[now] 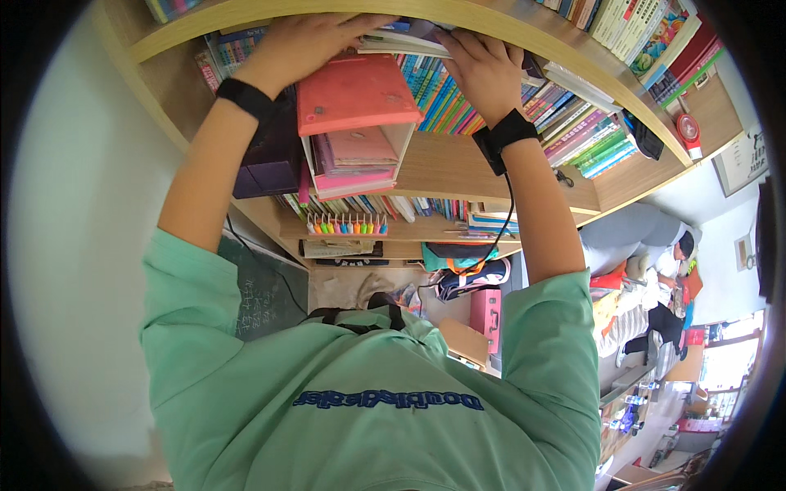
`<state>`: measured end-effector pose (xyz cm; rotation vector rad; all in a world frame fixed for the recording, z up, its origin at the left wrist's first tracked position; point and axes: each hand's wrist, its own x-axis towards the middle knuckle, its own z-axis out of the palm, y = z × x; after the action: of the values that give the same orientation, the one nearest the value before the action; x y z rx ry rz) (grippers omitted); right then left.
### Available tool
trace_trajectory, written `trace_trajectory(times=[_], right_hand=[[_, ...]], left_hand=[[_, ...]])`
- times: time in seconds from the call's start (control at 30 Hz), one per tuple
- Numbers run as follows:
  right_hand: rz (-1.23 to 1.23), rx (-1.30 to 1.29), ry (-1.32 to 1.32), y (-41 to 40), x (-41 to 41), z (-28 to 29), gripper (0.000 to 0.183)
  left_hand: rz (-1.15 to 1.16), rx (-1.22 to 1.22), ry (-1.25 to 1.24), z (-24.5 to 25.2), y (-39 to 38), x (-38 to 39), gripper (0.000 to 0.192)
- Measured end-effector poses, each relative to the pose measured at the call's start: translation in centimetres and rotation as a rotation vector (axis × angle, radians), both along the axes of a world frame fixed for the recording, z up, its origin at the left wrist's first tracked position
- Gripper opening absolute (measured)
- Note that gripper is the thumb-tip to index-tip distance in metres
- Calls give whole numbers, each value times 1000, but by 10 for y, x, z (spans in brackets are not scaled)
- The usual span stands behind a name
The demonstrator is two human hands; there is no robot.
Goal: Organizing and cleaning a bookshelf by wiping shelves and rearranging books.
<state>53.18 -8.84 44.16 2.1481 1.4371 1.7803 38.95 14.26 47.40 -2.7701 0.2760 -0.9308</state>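
Observation:
My left hand [313, 46] reaches over a red box [359, 92] on a wooden bookshelf, its fingers at items lying on top of the books. My right hand [482, 70] rests with bent fingers by the end of a pale flat stack, perhaps books or papers [402, 46], above a row of colourful book spines [439, 92]. Whether either hand grips the stack cannot be made out. Under the red lid, the box holds pink folders or notebooks [359, 153]. Both wrists wear black bands.
The upper shelf board [466, 13] curves just above my hands. A dark purple box [267, 172] stands left of the red one. More books [589, 135] fill the right. Bright small bottles [347, 227] sit lower. A person [669, 264] is at the far right.

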Motion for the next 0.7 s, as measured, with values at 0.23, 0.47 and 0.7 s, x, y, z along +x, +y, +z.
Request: trace_trajectory(times=[0.23,0.47,0.7], right_hand=[[68,32,-70,-20,14,-6,36],[49,135,28,-34,1,-2,46],[0,223,149,-51,0,-14,57]], left_hand=[[123,418,-288,-5,12,7,54],[45,148,-170,-13,12,9,56],[40,117,-136,-4,-6,1,52]])
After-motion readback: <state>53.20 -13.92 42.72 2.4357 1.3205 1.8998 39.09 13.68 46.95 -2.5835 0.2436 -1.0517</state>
